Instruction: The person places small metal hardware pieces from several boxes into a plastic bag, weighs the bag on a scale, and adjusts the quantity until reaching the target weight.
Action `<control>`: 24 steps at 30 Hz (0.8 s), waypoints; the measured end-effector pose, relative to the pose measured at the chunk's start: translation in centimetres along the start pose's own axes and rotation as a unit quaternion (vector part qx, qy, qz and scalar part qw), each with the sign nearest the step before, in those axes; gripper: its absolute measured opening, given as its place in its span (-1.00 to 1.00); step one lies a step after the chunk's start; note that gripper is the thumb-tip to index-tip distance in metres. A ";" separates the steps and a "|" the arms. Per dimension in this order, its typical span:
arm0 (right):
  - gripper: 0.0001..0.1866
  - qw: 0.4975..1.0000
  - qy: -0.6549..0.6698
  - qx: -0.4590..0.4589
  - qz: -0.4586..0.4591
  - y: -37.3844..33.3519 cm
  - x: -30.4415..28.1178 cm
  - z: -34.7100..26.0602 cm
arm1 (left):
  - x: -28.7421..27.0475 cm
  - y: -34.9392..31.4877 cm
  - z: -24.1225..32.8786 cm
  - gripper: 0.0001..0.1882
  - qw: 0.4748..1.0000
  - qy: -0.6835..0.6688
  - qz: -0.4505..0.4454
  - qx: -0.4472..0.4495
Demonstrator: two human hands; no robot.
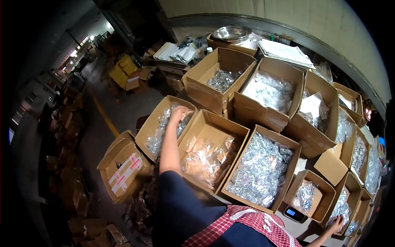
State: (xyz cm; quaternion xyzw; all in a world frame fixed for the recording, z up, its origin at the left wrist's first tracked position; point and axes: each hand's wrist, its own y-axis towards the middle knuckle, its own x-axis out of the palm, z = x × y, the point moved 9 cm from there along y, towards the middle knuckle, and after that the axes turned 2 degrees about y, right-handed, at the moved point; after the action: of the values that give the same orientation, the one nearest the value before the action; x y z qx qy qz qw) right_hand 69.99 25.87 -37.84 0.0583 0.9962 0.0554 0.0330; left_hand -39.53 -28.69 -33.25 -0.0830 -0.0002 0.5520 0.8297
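My left hand (pixel 178 115) reaches into a cardboard box (pixel 145 133) of clear bags with small silvery parts (pixel 156 140). Its fingers are bent closed around something tan that I cannot make out. Right of that box stands another carton (pixel 201 123) holding clear bags of tan, peg-like pieces (pixel 205 162). At the lower right, my right hand (pixel 337 223) rests at the near edge of a box, touching clear bags of shiny metal parts (pixel 340 208). Its fingers look apart, with nothing plainly held.
A wide box of bagged metal hardware (pixel 261 168) stands in the middle. Beside a small box (pixel 310 193) sits a device with a lit blue screen (pixel 291 213). More cartons line the back, with a steel bowl (pixel 231 33) and papers (pixel 286 53). A taped carton (pixel 123 173) stands left.
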 end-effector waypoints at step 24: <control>-0.81 0.998 -0.015 -0.067 0.006 -7.2 8.9 -10.2 | 51.7 -40.0 14.0 -0.80 0.771 -0.131 -0.619 -0.074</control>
State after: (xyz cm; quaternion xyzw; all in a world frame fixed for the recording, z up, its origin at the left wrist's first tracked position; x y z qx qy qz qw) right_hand 59.67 18.71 -29.05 0.0632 0.9892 0.1216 0.0518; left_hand 16.01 5.53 -18.66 -0.0535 -0.2010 -0.0767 0.9751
